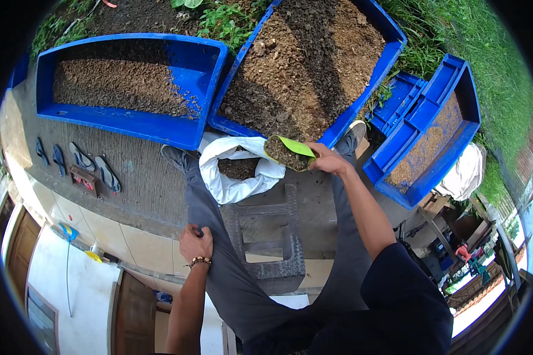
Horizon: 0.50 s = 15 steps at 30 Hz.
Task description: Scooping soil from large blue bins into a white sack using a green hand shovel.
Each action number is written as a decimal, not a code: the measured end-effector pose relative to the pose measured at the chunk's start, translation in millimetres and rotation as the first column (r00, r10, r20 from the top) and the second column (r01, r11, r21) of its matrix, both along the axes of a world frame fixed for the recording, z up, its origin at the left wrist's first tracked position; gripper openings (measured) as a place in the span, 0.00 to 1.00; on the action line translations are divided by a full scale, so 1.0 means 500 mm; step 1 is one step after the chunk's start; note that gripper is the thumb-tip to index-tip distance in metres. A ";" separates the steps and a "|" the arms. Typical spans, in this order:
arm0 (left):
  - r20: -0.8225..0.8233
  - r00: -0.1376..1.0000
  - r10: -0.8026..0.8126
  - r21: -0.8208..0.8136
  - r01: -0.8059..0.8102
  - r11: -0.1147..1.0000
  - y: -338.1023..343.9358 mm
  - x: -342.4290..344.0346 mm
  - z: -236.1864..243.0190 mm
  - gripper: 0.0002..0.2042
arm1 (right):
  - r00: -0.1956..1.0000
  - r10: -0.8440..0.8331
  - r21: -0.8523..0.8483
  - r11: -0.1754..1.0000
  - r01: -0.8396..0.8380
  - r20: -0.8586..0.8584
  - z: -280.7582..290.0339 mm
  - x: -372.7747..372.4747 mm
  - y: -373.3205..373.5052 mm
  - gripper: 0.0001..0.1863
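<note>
My right hand (328, 160) grips a lime-green scoop (297, 146) heaped with brown, crumbly soil-like material. The scoop is held level at the right rim of a white sack (219, 184), whose mouth is rolled back. Inside the sack lies similar dark material (240, 168). My left hand (195, 244), with a beaded bracelet at the wrist, rests curled on my left thigh. A dark spot shows between its thumb and fingers; whether it is an object cannot be made out.
Beyond the sack stands a large blue tub (219, 121) of brown material. Another blue tub (130, 124) is at left, a smaller blue bin (417, 195) at right. A dark plastic stool (272, 269) stands between my legs. Sandals (108, 175) lie on the concrete at left.
</note>
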State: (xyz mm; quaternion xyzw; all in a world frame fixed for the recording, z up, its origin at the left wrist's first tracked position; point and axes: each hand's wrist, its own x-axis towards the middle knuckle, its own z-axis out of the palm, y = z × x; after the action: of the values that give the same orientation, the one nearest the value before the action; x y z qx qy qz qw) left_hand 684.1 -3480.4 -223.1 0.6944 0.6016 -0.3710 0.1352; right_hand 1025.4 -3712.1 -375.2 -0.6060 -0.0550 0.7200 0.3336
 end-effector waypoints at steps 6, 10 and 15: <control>0.013 1.000 0.013 -0.010 -0.013 1.000 -0.002 0.004 0.005 0.13 | 0.967 0.229 -0.053 0.970 -0.236 -0.115 0.014 -0.230 0.049 0.25; 0.013 1.000 0.016 -0.027 -0.016 1.000 -0.002 0.005 0.000 0.14 | 0.800 -0.505 -0.557 0.785 0.270 -0.325 0.030 -0.345 0.120 0.20; 0.003 0.999 0.032 -0.028 -0.032 0.999 0.000 0.004 0.011 0.13 | 0.594 -0.753 -0.649 0.606 0.460 -0.282 0.109 -0.378 0.161 0.22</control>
State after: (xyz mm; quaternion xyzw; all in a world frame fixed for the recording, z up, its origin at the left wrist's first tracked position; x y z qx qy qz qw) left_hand 686.2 -3480.5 -217.7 0.6835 0.6071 -0.3758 0.1519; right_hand 836.6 -3631.6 -320.7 -0.4256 0.4520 0.6771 0.3950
